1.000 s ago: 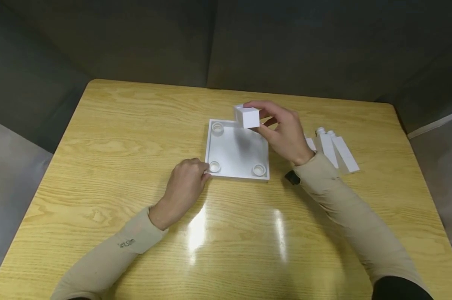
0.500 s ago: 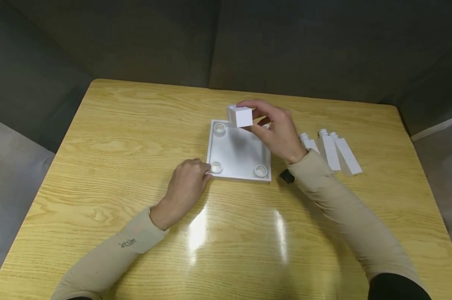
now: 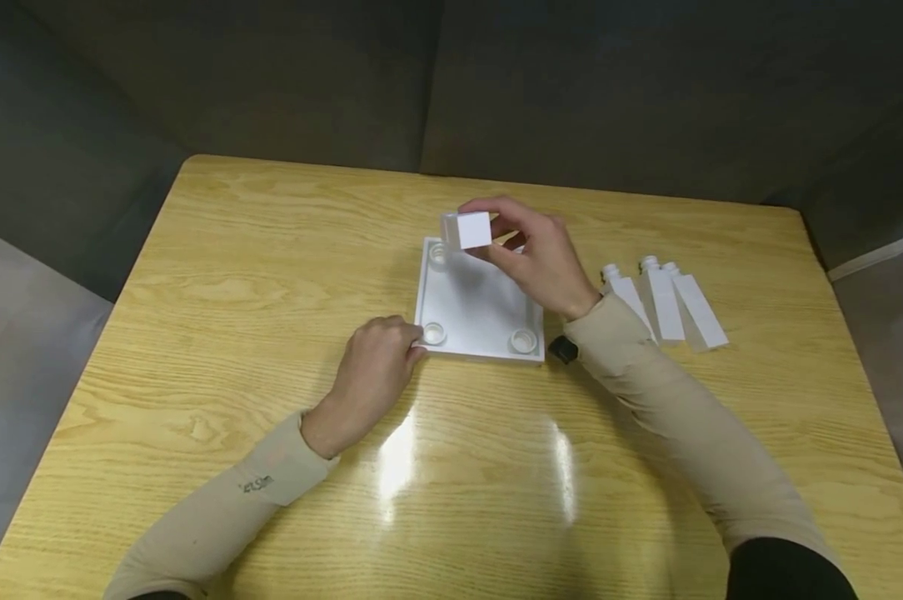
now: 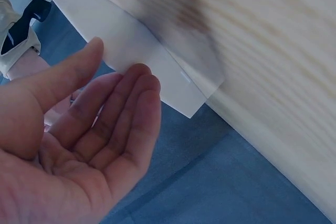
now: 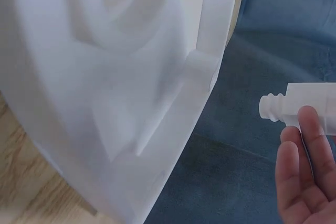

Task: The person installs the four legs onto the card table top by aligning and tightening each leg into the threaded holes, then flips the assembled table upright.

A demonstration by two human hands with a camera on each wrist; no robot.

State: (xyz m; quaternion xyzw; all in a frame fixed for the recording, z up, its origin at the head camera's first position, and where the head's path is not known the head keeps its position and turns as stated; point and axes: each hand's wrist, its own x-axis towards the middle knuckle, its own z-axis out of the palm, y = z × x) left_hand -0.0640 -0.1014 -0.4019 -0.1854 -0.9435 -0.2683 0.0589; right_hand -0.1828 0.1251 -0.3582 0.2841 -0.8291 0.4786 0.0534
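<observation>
My left sleeve (image 3: 234, 508), with dark lettering near its cuff, comes in from eight o'clock across the yellow wood-grain table (image 3: 219, 350). At its end my left hand (image 3: 372, 362) has the knuckles up, thumb and forefinger clamped on the seven o'clock corner of the white tray (image 3: 477, 321). The tray sits near the middle of the table, walls up, with one ring (image 3: 438, 257) in its eleven o'clock corner, another beside my left fingertips at seven, and a third (image 3: 523, 341) at five; my right arm covers the one o'clock corner. Above the tray's far part, held up and apart from it, is a white leg (image 3: 473, 230), its plain square end facing me; the right wrist view shows its threaded tip (image 5: 271, 107) pointing to nine o'clock there. My right hand (image 3: 537, 254) is clamped on that leg, thumb below and fingers above, so my two hands are well apart. At my right wrist hangs a black piece (image 3: 564, 350), and my right sleeve (image 3: 676, 408) runs back toward five o'clock. Farthest right, at three o'clock, three more legs (image 3: 665, 308) lie fanned on the table, threaded tips toward eleven.
</observation>
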